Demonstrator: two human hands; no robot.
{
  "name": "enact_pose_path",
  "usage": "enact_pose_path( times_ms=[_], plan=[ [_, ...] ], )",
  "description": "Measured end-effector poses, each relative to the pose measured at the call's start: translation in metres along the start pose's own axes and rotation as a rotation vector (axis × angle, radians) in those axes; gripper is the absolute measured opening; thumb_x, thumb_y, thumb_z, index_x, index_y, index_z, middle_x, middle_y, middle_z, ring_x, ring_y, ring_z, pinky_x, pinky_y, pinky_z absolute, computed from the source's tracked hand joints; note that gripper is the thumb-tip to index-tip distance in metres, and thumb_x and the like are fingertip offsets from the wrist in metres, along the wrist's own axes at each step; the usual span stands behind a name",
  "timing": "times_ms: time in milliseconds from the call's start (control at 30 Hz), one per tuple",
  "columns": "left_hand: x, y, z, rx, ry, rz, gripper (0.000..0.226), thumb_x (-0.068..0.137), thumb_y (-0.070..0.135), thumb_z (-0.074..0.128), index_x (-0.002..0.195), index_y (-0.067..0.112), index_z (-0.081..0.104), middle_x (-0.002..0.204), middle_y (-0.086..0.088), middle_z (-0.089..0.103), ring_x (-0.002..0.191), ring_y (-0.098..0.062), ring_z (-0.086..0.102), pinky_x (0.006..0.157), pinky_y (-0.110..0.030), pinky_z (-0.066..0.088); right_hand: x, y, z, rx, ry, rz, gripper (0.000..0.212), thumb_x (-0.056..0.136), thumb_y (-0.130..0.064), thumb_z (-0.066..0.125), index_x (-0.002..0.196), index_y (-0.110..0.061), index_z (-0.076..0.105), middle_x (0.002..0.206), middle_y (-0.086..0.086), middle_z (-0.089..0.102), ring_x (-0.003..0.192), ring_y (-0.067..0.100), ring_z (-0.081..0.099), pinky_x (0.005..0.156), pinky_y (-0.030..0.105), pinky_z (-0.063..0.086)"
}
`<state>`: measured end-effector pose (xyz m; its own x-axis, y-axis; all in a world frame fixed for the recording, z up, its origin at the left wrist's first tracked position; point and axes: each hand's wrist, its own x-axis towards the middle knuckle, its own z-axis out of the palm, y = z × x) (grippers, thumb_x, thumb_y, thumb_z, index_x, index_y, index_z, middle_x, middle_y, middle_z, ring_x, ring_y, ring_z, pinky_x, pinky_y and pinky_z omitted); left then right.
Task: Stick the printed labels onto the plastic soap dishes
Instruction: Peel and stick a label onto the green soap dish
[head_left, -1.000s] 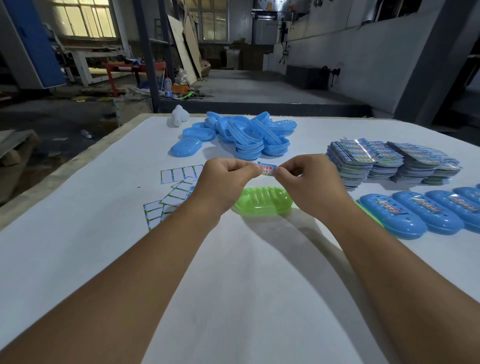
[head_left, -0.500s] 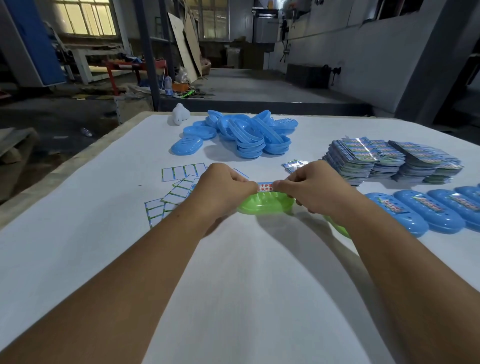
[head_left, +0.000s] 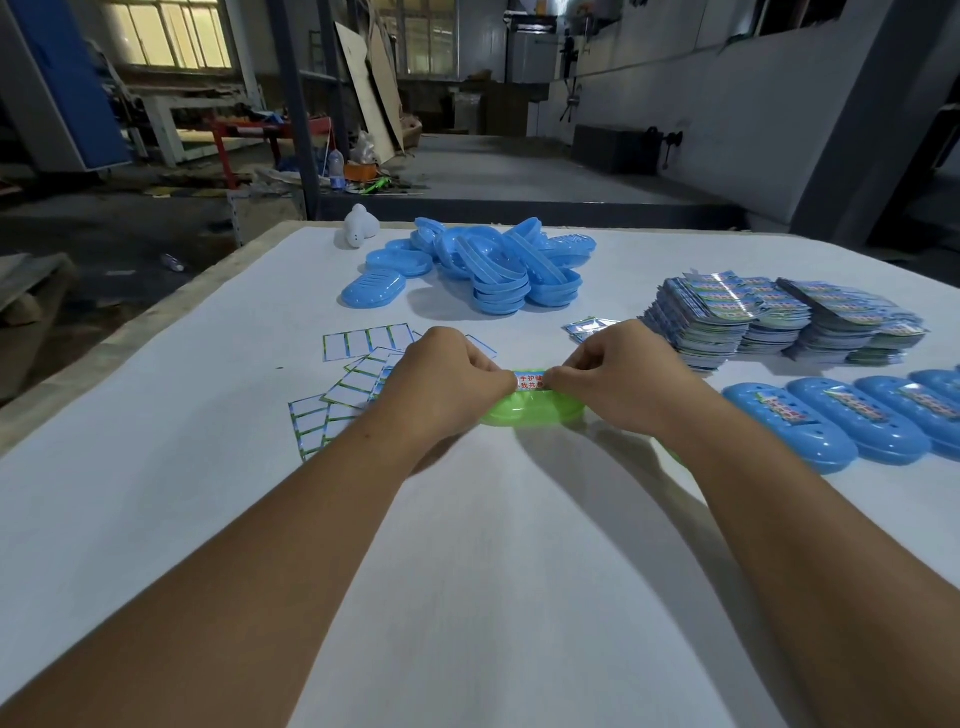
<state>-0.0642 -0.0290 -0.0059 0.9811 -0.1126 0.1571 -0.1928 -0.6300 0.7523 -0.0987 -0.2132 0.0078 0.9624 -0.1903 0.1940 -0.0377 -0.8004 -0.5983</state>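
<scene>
Both hands, left (head_left: 447, 387) and right (head_left: 618, 382), pinch one label (head_left: 530, 381) onto the green dish (head_left: 524, 413) at centre; labelled dishes (head_left: 831, 426) lie right, unlabelled pile (head_left: 488, 270) far

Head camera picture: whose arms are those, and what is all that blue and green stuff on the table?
The camera sits on a person's head, so you see their own two arms. The left hand and right hand pinch the ends of one small printed label over a green soap dish. On the white table lie a pile of blue soap dishes, stacks of labels, empty label backing sheets, and a row of blue dishes already labelled.
</scene>
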Motion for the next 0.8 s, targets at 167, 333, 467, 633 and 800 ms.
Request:
enact_pose_path(
  times_ms=[167,333,467,633,800],
  plan=[
    [-0.001,0.001,0.001,0.055,0.016,0.003,0.018,0.073,0.036,0.073,0.065,0.020,0.070,0.053,0.012,0.060,0.062,-0.013,0.060,0.059,-0.024,0.039,-0.001,-0.002,0.001,-0.049,0.008,-0.008,0.024,0.078,-0.038,0.075,0.060,-0.022,0.072,0.053,-0.008,0.066,0.033,0.002,0.050,0.036,0.016,0.036],
    [-0.003,0.007,0.005,0.288,0.073,0.012,0.024,0.074,0.053,0.067,0.080,0.030,0.071,0.078,0.012,0.068,0.081,-0.017,0.063,0.066,-0.028,0.043,-0.002,-0.006,0.003,-0.144,0.033,-0.002,0.023,0.074,-0.043,0.074,0.061,-0.026,0.070,0.053,-0.008,0.067,0.044,0.004,0.058,0.053,0.026,0.048],
    [0.000,0.014,0.010,0.518,0.155,0.068,0.032,0.079,0.055,0.058,0.086,0.025,0.068,0.082,0.004,0.067,0.082,-0.025,0.063,0.065,-0.031,0.042,-0.003,-0.010,0.007,-0.212,0.094,0.006,0.027,0.075,-0.048,0.073,0.065,-0.025,0.066,0.059,-0.010,0.065,0.064,0.012,0.062,0.053,0.026,0.042],
    [0.005,0.018,0.012,0.622,0.155,0.103,0.035,0.082,0.056,0.053,0.092,0.024,0.064,0.093,0.001,0.066,0.086,-0.026,0.061,0.067,-0.032,0.041,-0.004,-0.013,0.007,-0.263,0.095,0.025,0.030,0.077,-0.050,0.069,0.065,-0.023,0.066,0.054,-0.007,0.065,0.063,0.014,0.064,0.052,0.025,0.041],
    [0.006,0.009,0.010,0.519,0.117,0.063,0.039,0.081,0.062,0.055,0.094,0.026,0.060,0.093,0.006,0.064,0.088,-0.024,0.060,0.068,-0.033,0.039,-0.003,-0.011,0.004,-0.229,0.069,0.042,0.034,0.075,-0.057,0.071,0.067,-0.024,0.064,0.062,-0.007,0.064,0.068,0.016,0.065,0.057,0.028,0.045]
  ],
)
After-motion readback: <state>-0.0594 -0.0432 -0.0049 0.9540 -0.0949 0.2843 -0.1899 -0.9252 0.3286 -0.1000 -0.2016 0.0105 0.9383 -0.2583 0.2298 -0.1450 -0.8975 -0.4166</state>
